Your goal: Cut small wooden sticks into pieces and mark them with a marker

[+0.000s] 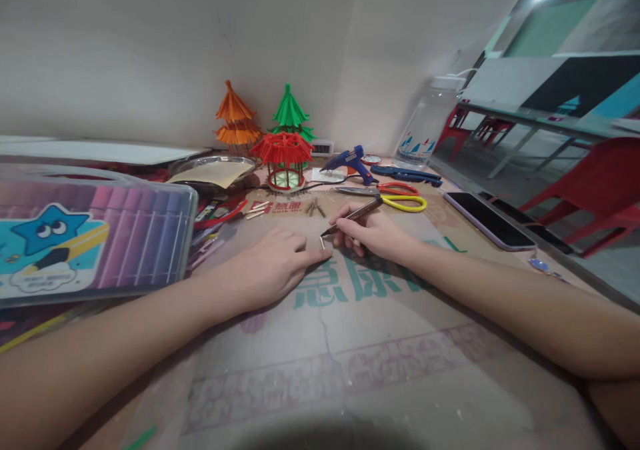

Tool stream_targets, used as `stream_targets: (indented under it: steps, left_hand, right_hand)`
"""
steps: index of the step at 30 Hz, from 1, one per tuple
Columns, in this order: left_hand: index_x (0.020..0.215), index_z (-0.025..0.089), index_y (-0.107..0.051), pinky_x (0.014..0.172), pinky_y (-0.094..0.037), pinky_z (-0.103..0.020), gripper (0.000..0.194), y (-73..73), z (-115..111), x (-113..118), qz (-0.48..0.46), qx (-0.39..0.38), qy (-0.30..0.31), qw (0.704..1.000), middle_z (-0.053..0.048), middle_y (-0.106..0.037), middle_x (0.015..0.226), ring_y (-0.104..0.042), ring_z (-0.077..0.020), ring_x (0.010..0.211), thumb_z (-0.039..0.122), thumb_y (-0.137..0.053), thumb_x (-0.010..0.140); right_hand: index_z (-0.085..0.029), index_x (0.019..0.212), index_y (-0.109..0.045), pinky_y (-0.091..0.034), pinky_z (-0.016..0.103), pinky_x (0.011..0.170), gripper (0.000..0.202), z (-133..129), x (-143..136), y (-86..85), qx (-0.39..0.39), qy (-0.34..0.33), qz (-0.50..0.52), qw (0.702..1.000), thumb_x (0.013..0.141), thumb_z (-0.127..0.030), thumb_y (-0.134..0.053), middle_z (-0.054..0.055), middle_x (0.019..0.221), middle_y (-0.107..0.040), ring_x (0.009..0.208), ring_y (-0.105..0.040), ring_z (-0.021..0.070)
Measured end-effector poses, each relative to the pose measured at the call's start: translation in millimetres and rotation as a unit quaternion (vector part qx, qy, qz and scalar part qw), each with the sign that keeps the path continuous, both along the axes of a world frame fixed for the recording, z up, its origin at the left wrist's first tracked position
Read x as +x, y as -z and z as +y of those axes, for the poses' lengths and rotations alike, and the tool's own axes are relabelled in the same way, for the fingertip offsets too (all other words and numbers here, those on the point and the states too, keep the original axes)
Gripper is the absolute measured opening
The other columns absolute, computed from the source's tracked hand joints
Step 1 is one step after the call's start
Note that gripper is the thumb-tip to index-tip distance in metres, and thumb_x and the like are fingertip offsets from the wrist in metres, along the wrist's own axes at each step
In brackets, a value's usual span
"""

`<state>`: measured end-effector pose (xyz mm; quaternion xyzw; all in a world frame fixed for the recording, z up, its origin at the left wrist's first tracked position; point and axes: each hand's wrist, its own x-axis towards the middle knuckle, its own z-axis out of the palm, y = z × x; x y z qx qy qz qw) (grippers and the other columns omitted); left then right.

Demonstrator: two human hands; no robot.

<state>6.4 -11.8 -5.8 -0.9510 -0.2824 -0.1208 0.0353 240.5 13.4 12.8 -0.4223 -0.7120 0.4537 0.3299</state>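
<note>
My right hand grips a dark brown marker pen, its tip pointing down and left at a short pale wooden stick. From the other side, my left hand presses the stick's near end with its outstretched index finger, the other fingers curled in. Just beyond lie several brown sticks and, further left, several pale sticks. A small round model pavilion with a red fringed roof stands behind them, in front of an orange-roofed model and a green-roofed one.
A case of coloured markers fills the left side. Toward the back right are scissors with red and yellow handles, a blue glue gun and a clear water bottle. A phone lies near the right table edge.
</note>
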Motion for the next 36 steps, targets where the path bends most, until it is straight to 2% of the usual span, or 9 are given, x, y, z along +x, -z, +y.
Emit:
stream_targets:
  steps: [22,31,36]
  left_hand:
    - [0.133,0.027,-0.063,0.08,-0.046,-0.038,0.04,-3.8,-1.0,0.3,-0.01,-0.022,0.002,1.0,-0.007,-0.061,0.086,-0.057,-0.0241,0.085,0.022,-0.041,0.1]
    - [0.132,0.025,-0.064,0.078,-0.045,-0.037,0.04,-5.0,-1.6,0.2,-0.006,-0.021,0.002,1.0,-0.007,-0.061,0.084,-0.056,-0.0233,0.082,0.022,-0.039,0.101]
    - [0.133,0.027,-0.063,0.079,-0.044,-0.036,0.04,-4.6,-1.7,0.1,-0.005,-0.02,-0.001,1.0,-0.006,-0.061,0.084,-0.056,-0.0226,0.084,0.021,-0.04,0.101]
  right_hand:
    - [-0.018,0.095,-0.055,-0.038,0.018,0.037,0.015,2.0,1.4,2.5,0.008,-0.012,0.002,1.0,0.091,-0.032,-0.057,-0.002,0.067,-0.066,0.041,-0.047,0.0061]
    - [-0.017,0.085,-0.056,-0.038,0.018,0.039,0.013,1.2,2.3,-0.7,-0.025,-0.04,-0.006,0.999,0.087,-0.03,-0.058,-0.001,0.06,-0.066,0.041,-0.047,0.0065]
    - [-0.018,0.087,-0.056,-0.037,0.018,0.038,0.017,2.9,3.2,2.2,-0.011,-0.034,-0.009,0.999,0.088,-0.035,-0.059,-0.001,0.061,-0.066,0.041,-0.046,0.0068]
